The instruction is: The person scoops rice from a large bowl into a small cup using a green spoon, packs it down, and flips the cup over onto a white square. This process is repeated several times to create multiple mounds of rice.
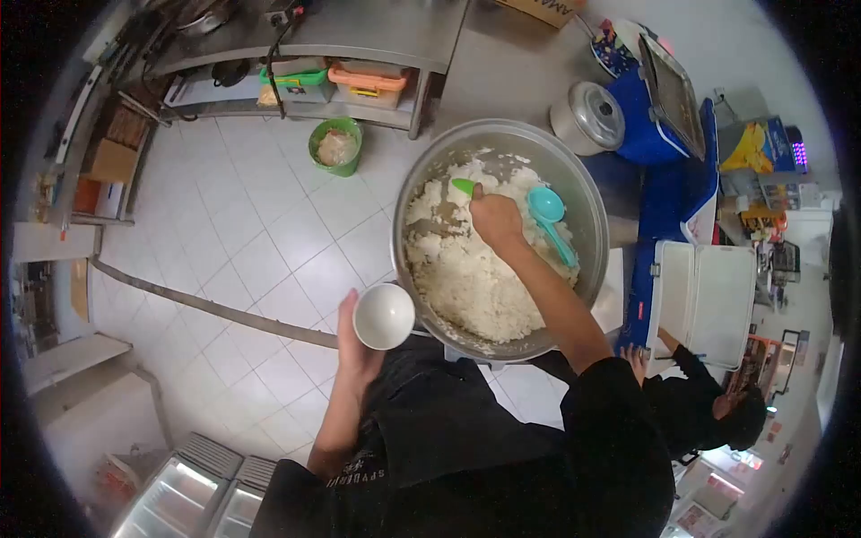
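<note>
A wide metal pot (pixel 587 260) of cooked white rice (pixel 475 287) stands in front of me. My right hand (pixel 495 218) reaches over the rice with its fingers closed round a bright green utensil (pixel 463 186); part of it sticks out past my thumb, and the rest is hidden by my hand. To the left of the pot, my left hand (pixel 356 345) grips a small white bowl (pixel 384 316), tipped so that its bare inside faces me. A turquoise ladle (pixel 546 204) lies on the rice, to the right of my right hand.
A lidded pot (pixel 587 118) stands behind the big pot, near blue coolers (pixel 641 117). On the right, a co-worker (pixel 704 403) has hands at an open white-lidded cooler (pixel 704 300). A green bucket (pixel 337 146) sits on the tiled floor, near a steel table (pixel 377 36).
</note>
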The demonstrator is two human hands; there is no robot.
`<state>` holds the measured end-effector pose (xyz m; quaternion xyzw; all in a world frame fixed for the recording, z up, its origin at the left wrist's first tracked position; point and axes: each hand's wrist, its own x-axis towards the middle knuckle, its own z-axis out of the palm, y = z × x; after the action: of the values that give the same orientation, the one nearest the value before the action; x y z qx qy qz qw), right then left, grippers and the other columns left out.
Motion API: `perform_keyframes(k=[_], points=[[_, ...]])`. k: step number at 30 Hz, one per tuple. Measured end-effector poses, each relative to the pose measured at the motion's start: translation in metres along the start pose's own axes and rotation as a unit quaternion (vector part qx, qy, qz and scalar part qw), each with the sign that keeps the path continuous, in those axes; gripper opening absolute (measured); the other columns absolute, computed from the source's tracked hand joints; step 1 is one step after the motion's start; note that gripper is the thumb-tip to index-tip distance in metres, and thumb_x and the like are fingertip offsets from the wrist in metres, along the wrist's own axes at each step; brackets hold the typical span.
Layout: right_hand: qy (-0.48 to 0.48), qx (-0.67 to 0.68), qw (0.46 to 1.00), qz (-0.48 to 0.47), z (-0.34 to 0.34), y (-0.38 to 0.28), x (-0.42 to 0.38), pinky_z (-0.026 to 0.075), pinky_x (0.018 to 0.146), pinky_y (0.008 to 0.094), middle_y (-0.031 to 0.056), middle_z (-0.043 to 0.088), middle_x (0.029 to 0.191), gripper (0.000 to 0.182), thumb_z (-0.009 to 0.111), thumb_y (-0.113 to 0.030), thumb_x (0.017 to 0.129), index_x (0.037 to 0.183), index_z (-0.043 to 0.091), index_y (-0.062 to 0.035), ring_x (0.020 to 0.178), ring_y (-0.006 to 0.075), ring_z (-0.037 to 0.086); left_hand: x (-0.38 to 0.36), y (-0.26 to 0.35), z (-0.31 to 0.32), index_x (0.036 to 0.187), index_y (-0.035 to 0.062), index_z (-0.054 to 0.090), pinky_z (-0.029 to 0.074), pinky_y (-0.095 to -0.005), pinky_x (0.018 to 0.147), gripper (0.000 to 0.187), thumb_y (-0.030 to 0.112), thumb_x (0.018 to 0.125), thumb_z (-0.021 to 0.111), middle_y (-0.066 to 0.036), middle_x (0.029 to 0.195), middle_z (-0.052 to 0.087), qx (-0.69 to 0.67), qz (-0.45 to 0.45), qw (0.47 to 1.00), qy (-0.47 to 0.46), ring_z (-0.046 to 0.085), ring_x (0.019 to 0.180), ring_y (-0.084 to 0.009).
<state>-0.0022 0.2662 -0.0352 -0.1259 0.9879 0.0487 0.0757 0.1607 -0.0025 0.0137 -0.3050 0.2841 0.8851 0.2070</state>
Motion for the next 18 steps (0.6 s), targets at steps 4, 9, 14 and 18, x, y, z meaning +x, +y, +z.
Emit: perform_keyframes(k=[4,9,14,18], points=[[-0.019,-0.014,0.999,-0.035,0.02,-0.004,0.011,0.055,0.059,0.0427,0.0204,0.067,0.071,0.024,0.055,-0.007,0.083,0.101,0.063,0.0072,0.066,0.0327,0.069,0.002,0.004,-0.001,0.127,-0.0015,0.055,0.047,-0.0348,0.094,0.059,0.048,0.099,0.041,-0.011,0.118,0.064,0.036,-0.025,0.999,-0.02,0.061,0.107,-0.0206],[-0.021,0.031,0.999,-0.035,0.02,0.009,0.033,0.055,0.067,0.0464,0.0212,0.069,0.083,0.015,0.057,-0.007,0.081,0.088,0.067,0.0007,0.077,0.0345,0.069,-0.001,0.009,0.003,0.13,-0.003,0.053,0.045,-0.0343,0.096,0.066,0.053,0.097,0.041,-0.012,0.12,0.063,0.06,-0.042,0.997,-0.017,0.06,0.109,-0.0212],[-0.078,0.104,0.988,-0.077,0.011,-0.044,-0.037,0.054,0.068,0.0476,0.0233,0.067,0.082,0.017,0.057,-0.012,0.082,0.086,0.066,0.002,0.08,0.0369,0.068,0.003,0.01,-0.004,0.129,-0.0034,0.054,0.043,-0.034,0.098,0.068,0.055,0.096,0.039,-0.014,0.122,0.063,0.057,-0.033,0.998,0.009,0.059,0.112,-0.0228],[-0.045,0.08,0.989,0.119,0.004,-0.012,-0.027,0.054,0.069,0.0472,0.0218,0.068,0.083,0.017,0.056,-0.012,0.083,0.086,0.067,0.0008,0.08,0.0381,0.068,0.0,0.009,0.001,0.129,-0.005,0.054,0.043,-0.0333,0.098,0.068,0.053,0.096,0.041,-0.014,0.123,0.062,0.032,-0.032,0.999,0.002,0.059,0.113,-0.0229]])
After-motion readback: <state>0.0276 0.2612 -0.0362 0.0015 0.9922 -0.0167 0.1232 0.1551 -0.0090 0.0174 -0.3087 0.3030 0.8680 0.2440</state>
